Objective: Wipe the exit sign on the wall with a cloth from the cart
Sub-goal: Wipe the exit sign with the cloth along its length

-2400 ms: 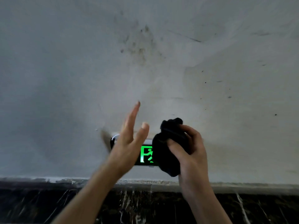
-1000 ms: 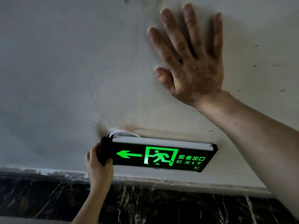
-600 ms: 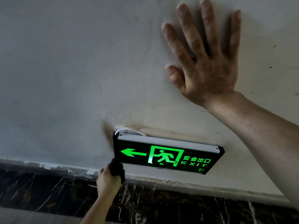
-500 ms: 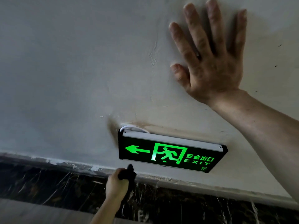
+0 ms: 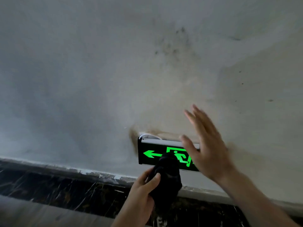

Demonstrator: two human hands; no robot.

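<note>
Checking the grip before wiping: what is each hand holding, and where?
Left hand clutches the bunched black cloth at its lower left side; right hand is open, holding nothing.

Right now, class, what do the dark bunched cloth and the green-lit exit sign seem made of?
Dark bunched cloth: soft matte fabric, seemingly; it crumples into folds in the left hand. Green-lit exit sign: probably glossy plastic face, backlit, with a pale top rail, perhaps metal.

Wall (image 5: 82, 79): pale plaster, filling most of the frame, dark speckled stain (image 5: 173, 45) at upper centre. Dark marble-veined skirting band (image 5: 65, 190) across the lower left, chipped pale edge above it.
</note>
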